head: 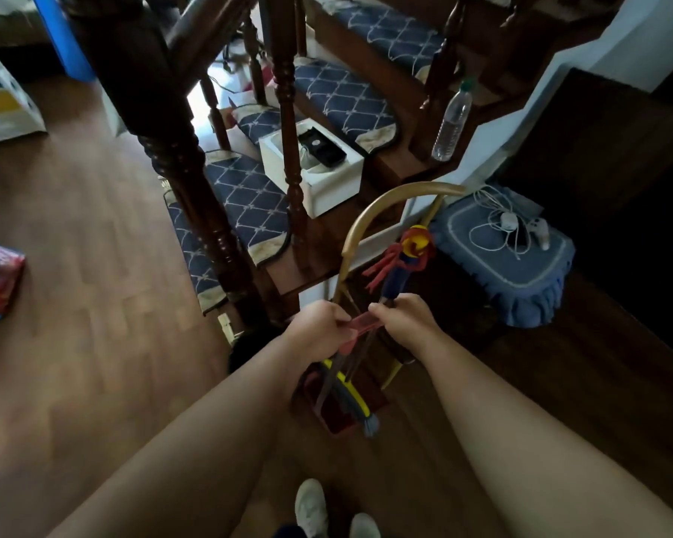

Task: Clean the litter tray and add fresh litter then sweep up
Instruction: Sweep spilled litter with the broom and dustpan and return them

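Nearest, two pale shoes [329, 512] stand on the wooden floor [94, 304] at the bottom edge. Both bare forearms reach forward to the middle of the view. The left hand [319, 328] is curled tight around the red dustpan handle [360, 324], and the right hand [403, 314] pinches the other end of the same red grip, its fingers also closed against the dark broom handle [395, 281] that rises beside it. Below the hands, the dark red dustpan [340, 405] stands on the floor with the broom head [356, 398], yellow and grey-bristled, resting in it. Just beyond, a curved wooden chair back [381, 203] arches over the broom's top, which carries a red and yellow tassel. To the right, a blue cushioned stool [521, 281] holds white cables and a small white device. Farther off, on the carpeted stairs [249, 196], an open white box [315, 168] contains a black object, and a clear plastic bottle [452, 120] stands upright on a step.
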The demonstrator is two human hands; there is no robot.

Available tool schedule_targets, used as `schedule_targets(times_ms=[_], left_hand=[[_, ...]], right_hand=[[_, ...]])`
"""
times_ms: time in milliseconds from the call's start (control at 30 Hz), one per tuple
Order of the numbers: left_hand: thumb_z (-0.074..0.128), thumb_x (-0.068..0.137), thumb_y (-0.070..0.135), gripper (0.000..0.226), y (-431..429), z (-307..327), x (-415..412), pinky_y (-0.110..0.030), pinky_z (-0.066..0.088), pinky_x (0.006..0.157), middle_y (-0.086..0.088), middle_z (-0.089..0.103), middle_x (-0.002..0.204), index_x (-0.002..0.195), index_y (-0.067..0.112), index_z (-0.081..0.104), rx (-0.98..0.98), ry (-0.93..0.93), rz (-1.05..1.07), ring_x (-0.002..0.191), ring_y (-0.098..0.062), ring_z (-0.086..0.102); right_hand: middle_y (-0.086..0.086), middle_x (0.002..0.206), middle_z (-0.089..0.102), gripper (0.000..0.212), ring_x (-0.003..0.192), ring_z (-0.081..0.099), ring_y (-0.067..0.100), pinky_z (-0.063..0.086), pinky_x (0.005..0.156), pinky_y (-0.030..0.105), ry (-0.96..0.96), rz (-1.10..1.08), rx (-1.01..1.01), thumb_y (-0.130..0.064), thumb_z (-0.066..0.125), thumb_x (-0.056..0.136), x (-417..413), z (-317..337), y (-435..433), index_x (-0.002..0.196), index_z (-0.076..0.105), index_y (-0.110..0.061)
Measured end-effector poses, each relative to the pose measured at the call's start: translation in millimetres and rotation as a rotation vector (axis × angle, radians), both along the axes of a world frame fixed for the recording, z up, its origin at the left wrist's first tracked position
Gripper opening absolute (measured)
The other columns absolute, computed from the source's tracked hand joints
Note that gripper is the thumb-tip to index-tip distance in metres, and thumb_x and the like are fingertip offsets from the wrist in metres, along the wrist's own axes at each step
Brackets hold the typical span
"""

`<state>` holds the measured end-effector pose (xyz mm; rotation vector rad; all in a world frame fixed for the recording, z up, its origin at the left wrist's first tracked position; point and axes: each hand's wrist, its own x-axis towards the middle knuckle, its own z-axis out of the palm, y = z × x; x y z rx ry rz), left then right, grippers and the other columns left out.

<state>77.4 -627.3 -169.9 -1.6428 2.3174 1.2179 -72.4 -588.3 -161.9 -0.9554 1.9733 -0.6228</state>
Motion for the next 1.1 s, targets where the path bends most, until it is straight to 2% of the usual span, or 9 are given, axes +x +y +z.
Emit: schedule_targets(times_ms=[100, 233, 367, 467, 567, 667, 800, 967, 1100], left_hand=[[0.062, 0.088, 0.027, 0.014, -4.1, -3.3, 1.8, -0.024, 0.043, 0.075, 0.007, 0.066, 0.074, 0.081, 0.025, 0.074, -0.001, 0.021, -0.013, 0.077, -0.009, 0.061], [0.061, 0.090, 0.028, 0.015, -6.5, -3.5, 3.7, -0.023, 0.047, 0.072, 0.004, 0.068, 0.084, 0.092, 0.024, 0.075, -0.003, 0.027, -0.037, 0.083, -0.013, 0.063], [0.061, 0.091, 0.027, 0.014, -9.3, -2.7, 0.2, -0.020, 0.043, 0.062, 0.009, 0.061, 0.077, 0.096, 0.023, 0.074, -0.027, 0.045, -0.030, 0.078, -0.010, 0.059], [0.060, 0.091, 0.026, 0.015, -9.6, -1.5, -3.6, -0.017, 0.041, 0.056, 0.008, 0.061, 0.076, 0.094, 0.021, 0.074, -0.034, 0.040, -0.037, 0.075, -0.010, 0.059], [0.060, 0.091, 0.026, 0.015, -10.4, 0.4, -2.6, -0.020, 0.046, 0.060, 0.009, 0.061, 0.074, 0.094, 0.020, 0.074, -0.019, 0.048, -0.039, 0.074, -0.010, 0.059], [0.061, 0.091, 0.027, 0.014, -8.6, -2.1, 1.5, -0.027, 0.051, 0.072, 0.007, 0.066, 0.083, 0.095, 0.022, 0.074, -0.011, 0.055, -0.050, 0.080, -0.012, 0.062], [0.059, 0.093, 0.027, 0.015, -6.3, -4.6, 2.0, -0.022, 0.046, 0.068, 0.006, 0.067, 0.090, 0.099, 0.023, 0.072, -0.026, 0.083, -0.043, 0.082, -0.010, 0.060], [0.060, 0.092, 0.027, 0.015, -9.5, -4.0, -1.3, -0.028, 0.050, 0.074, 0.005, 0.067, 0.088, 0.097, 0.023, 0.073, -0.009, 0.071, -0.062, 0.083, -0.013, 0.062], [0.060, 0.093, 0.027, 0.016, -10.8, -2.1, -2.0, -0.023, 0.047, 0.065, 0.007, 0.065, 0.085, 0.100, 0.023, 0.073, 0.003, 0.058, -0.058, 0.080, -0.011, 0.061]], right_hand=[[0.004, 0.069, 0.057, 0.016, 0.064, 0.054, 0.017, 0.038, 0.057, 0.029, -0.030, -0.034, 0.005, -0.016, 0.057, 0.089, 2.1, -4.3, -3.2, 0.083, 0.067, -0.005], [0.004, 0.067, 0.054, 0.014, 0.062, 0.053, 0.018, 0.038, 0.054, 0.028, -0.001, -0.033, 0.003, -0.015, 0.056, 0.089, 4.0, -6.7, -8.3, 0.077, 0.059, -0.009], [0.003, 0.068, 0.054, 0.016, 0.061, 0.052, 0.016, 0.036, 0.054, 0.027, -0.001, -0.038, 0.004, -0.016, 0.056, 0.089, -1.9, -8.1, -12.9, 0.074, 0.057, -0.011], [0.005, 0.072, 0.055, 0.015, 0.063, 0.053, 0.016, 0.038, 0.055, 0.027, -0.010, -0.023, 0.005, -0.018, 0.056, 0.090, -5.8, -8.3, -15.0, 0.079, 0.060, -0.008], [0.005, 0.073, 0.055, 0.014, 0.064, 0.054, 0.015, 0.038, 0.055, 0.026, -0.011, -0.036, 0.004, -0.018, 0.056, 0.091, -11.2, -7.8, -16.0, 0.083, 0.061, -0.008], [0.005, 0.074, 0.057, 0.014, 0.066, 0.056, 0.015, 0.041, 0.056, 0.025, -0.033, -0.061, 0.016, -0.018, 0.056, 0.091, -14.8, -12.5, -14.5, 0.086, 0.062, -0.007], [0.005, 0.077, 0.057, 0.013, 0.070, 0.056, 0.015, 0.041, 0.058, 0.024, -0.037, -0.032, 0.014, -0.016, 0.055, 0.092, -11.0, -14.4, -15.7, 0.081, 0.059, -0.011], [0.005, 0.080, 0.057, 0.014, 0.070, 0.055, 0.013, 0.041, 0.058, 0.023, -0.040, -0.064, 0.026, -0.017, 0.055, 0.093, -17.3, -7.2, -17.0, 0.079, 0.055, -0.017], [0.005, 0.083, 0.057, 0.013, 0.073, 0.055, 0.014, 0.038, 0.058, 0.024, -0.055, -0.121, 0.005, -0.017, 0.057, 0.092, -26.0, 1.9, -15.8, 0.080, 0.052, -0.020]])
